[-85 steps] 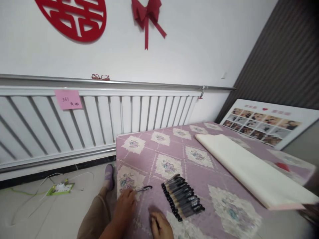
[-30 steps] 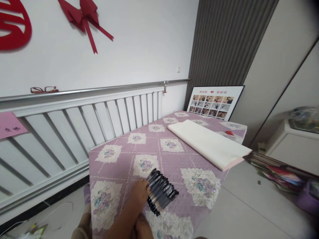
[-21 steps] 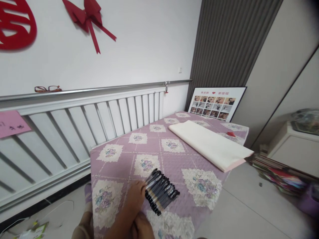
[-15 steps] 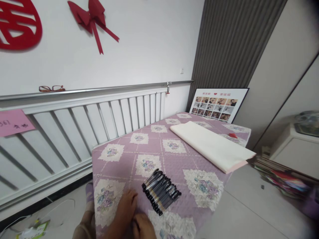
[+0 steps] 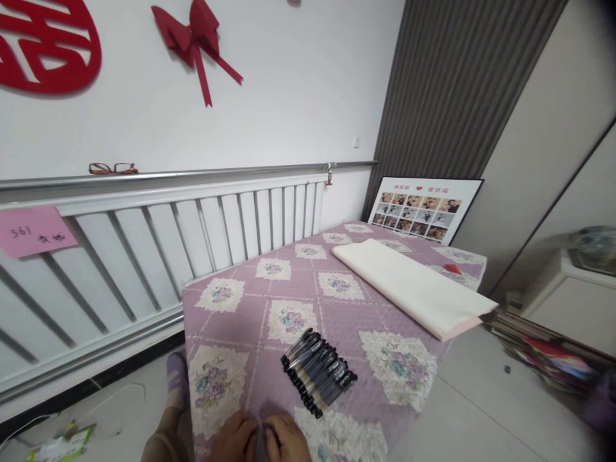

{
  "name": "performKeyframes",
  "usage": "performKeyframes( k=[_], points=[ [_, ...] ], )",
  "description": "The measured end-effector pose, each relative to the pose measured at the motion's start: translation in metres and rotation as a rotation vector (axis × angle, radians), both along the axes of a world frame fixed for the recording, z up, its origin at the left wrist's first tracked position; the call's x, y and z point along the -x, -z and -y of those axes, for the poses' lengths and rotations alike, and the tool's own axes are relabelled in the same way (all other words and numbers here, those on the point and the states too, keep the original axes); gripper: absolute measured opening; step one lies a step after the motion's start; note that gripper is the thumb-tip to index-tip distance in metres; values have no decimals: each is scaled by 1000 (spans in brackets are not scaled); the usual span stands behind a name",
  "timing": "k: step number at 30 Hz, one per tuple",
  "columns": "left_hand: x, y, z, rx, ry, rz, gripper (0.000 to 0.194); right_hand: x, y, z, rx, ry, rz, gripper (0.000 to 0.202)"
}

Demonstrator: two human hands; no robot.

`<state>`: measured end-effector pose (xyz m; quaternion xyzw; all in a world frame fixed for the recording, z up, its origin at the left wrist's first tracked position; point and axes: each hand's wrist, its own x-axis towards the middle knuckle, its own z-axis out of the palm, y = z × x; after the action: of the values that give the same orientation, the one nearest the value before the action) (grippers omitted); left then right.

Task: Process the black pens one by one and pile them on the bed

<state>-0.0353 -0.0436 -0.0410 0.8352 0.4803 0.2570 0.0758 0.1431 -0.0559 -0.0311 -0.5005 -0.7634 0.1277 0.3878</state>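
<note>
The left hand (image 5: 235, 437) and the right hand (image 5: 287, 437) sit close together low over the near edge of the purple flowered cloth (image 5: 337, 317), fingers bent inward and facing each other. A blur hides the gap between them, so I cannot tell whether the fingers grasp anything or are merely curled. Just beyond the right hand's fingers, a little to their right, the pens (image 5: 317, 372) lie flat on the cloth in a slanting row, packed side by side, with dark ends toward the hands and dark ends away from them; no finger touches them. Farther past the fingers and to the right, well apart from both hands, a folded cream sheet (image 5: 414, 289) lies across the cloth, and a small red piece (image 5: 452, 268) rests behind it. Farther still in that direction, a photo board (image 5: 423, 208) leans at the far end. To the left of the fingers, below the cloth's edge, a foot in a purple shoe (image 5: 177, 374) stands on the floor. Ahead of the fingers and to the left runs a white radiator (image 5: 216, 224) with a pink note (image 5: 36, 231) on its front, and a pair of glasses (image 5: 113, 168) sits above it.
</note>
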Motion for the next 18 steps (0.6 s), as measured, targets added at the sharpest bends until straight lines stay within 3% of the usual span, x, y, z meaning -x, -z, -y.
performKeyframes(
  k=[8,18],
  points=[
    [-2,-3,-2,-122,26,-9,23,2,-2,-1,-57,28,13,27],
    [-7,-13,4,-65,-18,-18,26,2,-19,5,-37,32,3,26]
  ],
)
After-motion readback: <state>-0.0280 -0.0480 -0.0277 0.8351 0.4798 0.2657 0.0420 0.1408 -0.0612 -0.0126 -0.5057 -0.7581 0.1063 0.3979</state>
